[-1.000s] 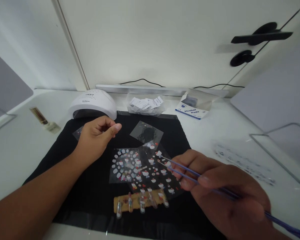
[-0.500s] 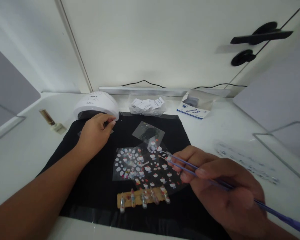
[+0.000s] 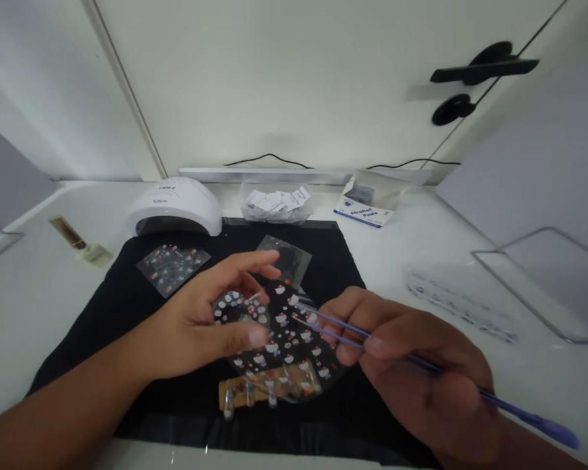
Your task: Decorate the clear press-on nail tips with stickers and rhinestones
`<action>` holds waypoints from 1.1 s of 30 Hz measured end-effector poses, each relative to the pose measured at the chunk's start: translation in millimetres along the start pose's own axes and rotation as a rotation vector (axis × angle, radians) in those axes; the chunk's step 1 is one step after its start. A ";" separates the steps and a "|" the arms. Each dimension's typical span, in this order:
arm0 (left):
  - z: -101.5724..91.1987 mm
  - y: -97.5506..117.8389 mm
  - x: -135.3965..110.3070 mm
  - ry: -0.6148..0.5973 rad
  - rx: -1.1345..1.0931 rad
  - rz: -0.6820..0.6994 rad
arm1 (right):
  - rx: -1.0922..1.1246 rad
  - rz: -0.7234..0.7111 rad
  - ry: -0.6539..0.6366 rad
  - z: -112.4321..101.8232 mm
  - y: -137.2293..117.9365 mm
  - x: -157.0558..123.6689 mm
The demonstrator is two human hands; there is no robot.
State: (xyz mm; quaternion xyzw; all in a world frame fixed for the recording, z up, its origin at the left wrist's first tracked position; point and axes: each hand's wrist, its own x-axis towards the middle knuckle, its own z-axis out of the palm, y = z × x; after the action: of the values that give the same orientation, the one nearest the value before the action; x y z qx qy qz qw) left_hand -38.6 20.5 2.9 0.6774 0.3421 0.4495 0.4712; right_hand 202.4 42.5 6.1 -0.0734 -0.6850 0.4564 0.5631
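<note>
My left hand (image 3: pixel 206 316) hovers over the sticker sheets, thumb and fingers apart, with nothing visibly gripped. My right hand (image 3: pixel 411 365) is closed around purple tweezers (image 3: pixel 345 331), whose parted tips are over a clear sheet of white cat-face stickers (image 3: pixel 304 336). That sheet's near edge overlaps a tan strip with decorated nail tips (image 3: pixel 235 395). Partly behind my left fingers is a sheet with white oval stickers (image 3: pixel 220 313). Farther back lies a mostly transparent sheet (image 3: pixel 298 258).
A black mat (image 3: pixel 88 346) covers the white table. Another sticker sheet (image 3: pixel 169 271) lies before a white nail lamp (image 3: pixel 176 205). A polish bottle (image 3: pixel 95 254) stands left. Behind are a clear container of packets (image 3: pixel 277 205) and an alcohol pads box (image 3: pixel 367 209). A clear sheet (image 3: pixel 460 307) lies right.
My left hand has moved from the lamp toward me and right, its fingers opening above the sheets. The cat-face sheet has shifted nearer, onto the tan strip. My right hand still holds the tweezers.
</note>
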 end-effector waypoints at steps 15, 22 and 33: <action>13.7 0.1 -4.3 0.006 -0.236 -0.021 | -0.020 0.007 -0.069 0.4 -4.9 0.4; 9.3 -1.8 1.4 0.025 -0.160 0.045 | -0.041 -0.005 -0.122 -0.6 -4.9 1.4; 8.1 -1.6 2.5 0.043 -0.169 -0.071 | -0.074 -0.009 -0.085 -3.3 -6.6 3.2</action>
State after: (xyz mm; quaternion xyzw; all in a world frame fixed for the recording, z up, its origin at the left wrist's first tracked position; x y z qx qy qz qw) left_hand -30.2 20.6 0.9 0.6128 0.3369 0.4743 0.5348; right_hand 206.7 42.4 12.9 -0.0717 -0.7248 0.4312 0.5325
